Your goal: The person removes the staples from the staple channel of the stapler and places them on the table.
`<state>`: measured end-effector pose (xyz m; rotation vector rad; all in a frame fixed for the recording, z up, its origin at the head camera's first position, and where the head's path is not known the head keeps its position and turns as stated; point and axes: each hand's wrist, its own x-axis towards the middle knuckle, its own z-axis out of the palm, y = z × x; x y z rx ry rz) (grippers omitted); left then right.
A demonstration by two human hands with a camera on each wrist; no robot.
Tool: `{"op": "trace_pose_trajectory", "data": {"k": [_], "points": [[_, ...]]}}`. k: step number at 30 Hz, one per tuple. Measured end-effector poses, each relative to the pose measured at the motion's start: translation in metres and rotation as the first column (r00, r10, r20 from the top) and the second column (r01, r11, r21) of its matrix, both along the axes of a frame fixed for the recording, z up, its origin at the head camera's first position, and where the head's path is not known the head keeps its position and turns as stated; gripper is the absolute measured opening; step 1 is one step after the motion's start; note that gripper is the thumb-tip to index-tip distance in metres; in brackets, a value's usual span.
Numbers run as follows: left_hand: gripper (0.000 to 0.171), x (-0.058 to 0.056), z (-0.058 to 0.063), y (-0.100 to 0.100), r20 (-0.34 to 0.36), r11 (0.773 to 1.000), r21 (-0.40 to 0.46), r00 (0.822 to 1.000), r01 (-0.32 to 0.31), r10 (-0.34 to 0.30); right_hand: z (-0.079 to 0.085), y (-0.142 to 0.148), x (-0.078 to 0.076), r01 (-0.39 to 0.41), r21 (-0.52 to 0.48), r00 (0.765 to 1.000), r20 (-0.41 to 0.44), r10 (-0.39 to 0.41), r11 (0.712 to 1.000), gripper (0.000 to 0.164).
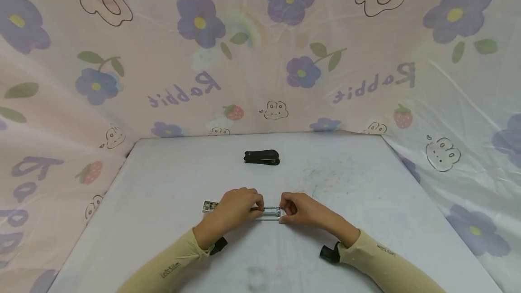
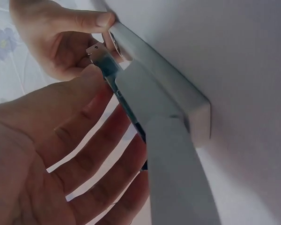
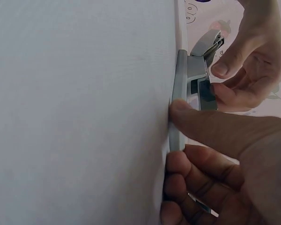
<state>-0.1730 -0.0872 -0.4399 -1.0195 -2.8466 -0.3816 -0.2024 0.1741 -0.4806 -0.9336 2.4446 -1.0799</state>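
Observation:
A white stapler (image 1: 272, 211) lies on the table between the two hands, its top arm swung up from the base. My left hand (image 1: 234, 209) pinches the stapler's thin metal staple channel (image 2: 103, 60) between thumb and finger, while the other fingers spread beneath it. At the right end, my right hand (image 1: 307, 209) grips the stapler's long pale base (image 3: 178, 77), thumb along one side and fingers curled at the other. The raised arm (image 2: 173, 159) looms large in the left wrist view. Part of the channel is hidden behind the left hand.
A black stapler (image 1: 262, 157) lies farther back on the white table (image 1: 171, 166). Printed cloth (image 1: 248, 67) with flowers and rabbits hangs behind the table and along both sides.

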Motion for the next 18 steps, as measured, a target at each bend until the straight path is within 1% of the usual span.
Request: {"op": "trace_pose_trajectory", "data": {"k": [2,8,14,18], "points": [[0.015,-0.001,0.0,0.003,-0.006,1.0,-0.007,1.0,-0.003,0.003,0.0,0.001,0.0,0.002,0.002,1.0,-0.002,-0.002,1.0,0.026],[0.017,-0.001,-0.003,0.007,0.009,0.999,-0.027,1.0,-0.024,0.025,-0.003,0.001,0.0,0.008,0.018,1.0,-0.029,-0.008,1.0,0.028],[0.015,-0.001,-0.006,0.011,-0.025,0.999,-0.037,0.999,-0.038,0.037,-0.003,0.001,0.001,0.011,0.016,1.0,-0.026,-0.011,1.0,0.028],[0.014,0.0,-0.006,0.014,-0.033,0.998,-0.038,0.998,-0.052,0.05,-0.002,0.0,0.001,0.006,0.01,1.0,-0.023,-0.006,1.0,0.027]]}}
